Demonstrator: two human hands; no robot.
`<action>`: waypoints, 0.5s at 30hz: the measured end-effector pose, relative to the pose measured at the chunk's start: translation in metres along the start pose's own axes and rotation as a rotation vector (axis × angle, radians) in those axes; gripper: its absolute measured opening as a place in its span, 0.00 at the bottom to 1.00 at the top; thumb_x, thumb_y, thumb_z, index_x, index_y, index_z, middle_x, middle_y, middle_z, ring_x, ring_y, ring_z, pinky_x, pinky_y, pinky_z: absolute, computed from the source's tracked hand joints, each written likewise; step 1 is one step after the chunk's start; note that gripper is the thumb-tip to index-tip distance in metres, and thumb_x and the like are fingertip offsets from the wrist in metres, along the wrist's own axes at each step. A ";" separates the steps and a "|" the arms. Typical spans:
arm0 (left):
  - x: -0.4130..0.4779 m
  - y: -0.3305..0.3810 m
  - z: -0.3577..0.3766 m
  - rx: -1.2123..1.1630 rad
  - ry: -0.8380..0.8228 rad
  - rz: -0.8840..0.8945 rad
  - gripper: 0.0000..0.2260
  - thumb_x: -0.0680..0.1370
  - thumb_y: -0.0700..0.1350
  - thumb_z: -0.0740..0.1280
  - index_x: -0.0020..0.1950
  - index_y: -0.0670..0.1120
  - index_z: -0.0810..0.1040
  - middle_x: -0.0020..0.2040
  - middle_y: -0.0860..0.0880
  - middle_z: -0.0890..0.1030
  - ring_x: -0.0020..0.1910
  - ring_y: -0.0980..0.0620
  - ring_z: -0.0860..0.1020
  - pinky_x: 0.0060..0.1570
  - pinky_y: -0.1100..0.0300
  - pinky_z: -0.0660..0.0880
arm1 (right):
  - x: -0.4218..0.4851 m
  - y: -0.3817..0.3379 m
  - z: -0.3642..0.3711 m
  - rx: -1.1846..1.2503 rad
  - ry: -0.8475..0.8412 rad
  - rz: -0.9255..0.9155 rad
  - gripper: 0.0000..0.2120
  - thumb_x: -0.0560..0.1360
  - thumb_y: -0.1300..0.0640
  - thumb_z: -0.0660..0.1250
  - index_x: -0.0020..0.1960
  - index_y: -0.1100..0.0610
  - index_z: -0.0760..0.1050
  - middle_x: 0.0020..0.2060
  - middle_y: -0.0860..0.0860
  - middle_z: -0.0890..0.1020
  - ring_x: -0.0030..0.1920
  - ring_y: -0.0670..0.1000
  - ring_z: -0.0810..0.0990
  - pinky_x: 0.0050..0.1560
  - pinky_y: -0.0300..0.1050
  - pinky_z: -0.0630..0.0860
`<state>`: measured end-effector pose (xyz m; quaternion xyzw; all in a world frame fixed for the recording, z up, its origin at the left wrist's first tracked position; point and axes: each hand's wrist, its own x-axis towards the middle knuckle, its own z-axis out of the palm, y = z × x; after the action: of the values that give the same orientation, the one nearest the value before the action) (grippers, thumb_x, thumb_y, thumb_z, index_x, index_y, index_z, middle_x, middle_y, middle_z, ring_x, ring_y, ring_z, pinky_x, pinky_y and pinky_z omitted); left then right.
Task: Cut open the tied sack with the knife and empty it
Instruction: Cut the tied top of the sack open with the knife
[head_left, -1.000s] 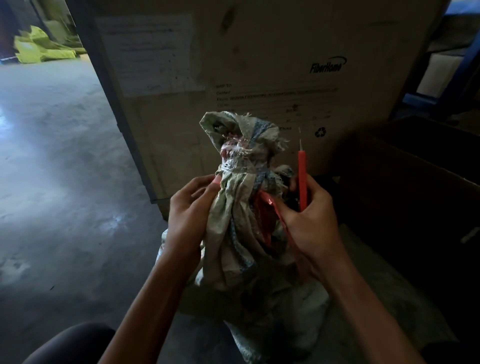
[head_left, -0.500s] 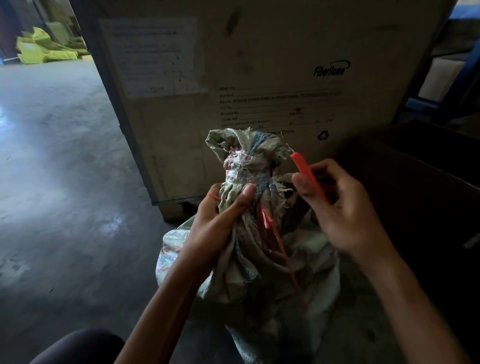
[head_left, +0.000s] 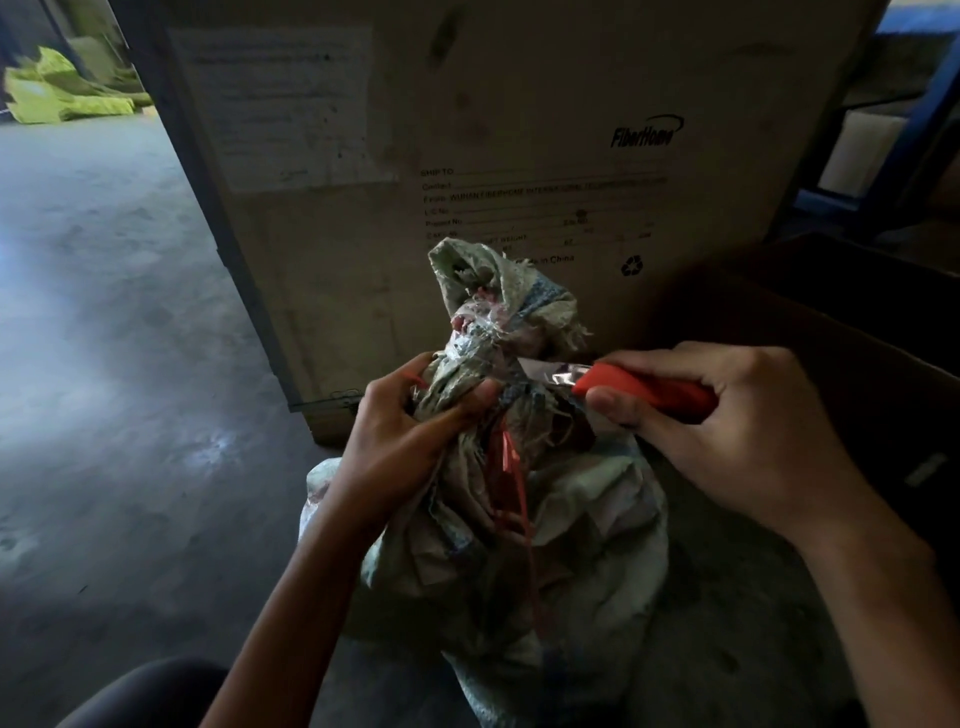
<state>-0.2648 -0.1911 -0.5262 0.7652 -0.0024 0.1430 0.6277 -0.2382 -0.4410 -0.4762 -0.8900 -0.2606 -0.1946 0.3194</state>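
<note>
A pale woven sack (head_left: 571, 525) stands on the floor in front of me, its neck bunched and tied with red string (head_left: 511, 467) that hangs down its front. My left hand (head_left: 410, 441) grips the neck just below the tie. My right hand (head_left: 727, 431) holds a knife (head_left: 639, 387) by its red handle. The blade lies level, pointing left, with its tip against the right side of the tied neck. The sack's contents are hidden.
A large cardboard box (head_left: 519, 156) with printed labels stands right behind the sack. A dark open carton (head_left: 857, 364) sits to the right. Bare concrete floor (head_left: 104, 364) stretches to the left, with yellow-green sacks (head_left: 57, 96) far back.
My right hand turned the knife from upright to level and brought the blade against the neck. My left hand shifted its grip up the neck from the left side.
</note>
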 end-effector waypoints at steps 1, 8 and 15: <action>0.000 -0.002 0.002 0.033 0.014 0.009 0.12 0.76 0.52 0.76 0.54 0.47 0.85 0.47 0.47 0.89 0.47 0.46 0.88 0.51 0.43 0.84 | 0.000 -0.001 0.001 -0.028 -0.003 0.004 0.27 0.68 0.25 0.61 0.58 0.40 0.81 0.42 0.37 0.83 0.44 0.39 0.81 0.48 0.52 0.80; 0.002 -0.008 0.008 0.221 0.096 0.055 0.25 0.70 0.68 0.69 0.48 0.46 0.85 0.41 0.48 0.88 0.42 0.44 0.87 0.43 0.40 0.83 | 0.000 0.002 -0.004 -0.123 -0.065 0.045 0.31 0.65 0.23 0.59 0.56 0.41 0.83 0.50 0.39 0.86 0.52 0.43 0.83 0.58 0.58 0.76; 0.004 -0.010 0.012 0.329 0.122 0.098 0.21 0.72 0.68 0.66 0.40 0.51 0.83 0.34 0.53 0.85 0.33 0.59 0.82 0.34 0.55 0.79 | -0.001 0.004 -0.006 -0.101 -0.134 0.045 0.32 0.64 0.22 0.59 0.55 0.41 0.83 0.52 0.39 0.85 0.55 0.43 0.82 0.62 0.58 0.75</action>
<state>-0.2568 -0.1995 -0.5368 0.8465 0.0218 0.2182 0.4851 -0.2378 -0.4483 -0.4742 -0.9218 -0.2510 -0.1402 0.2601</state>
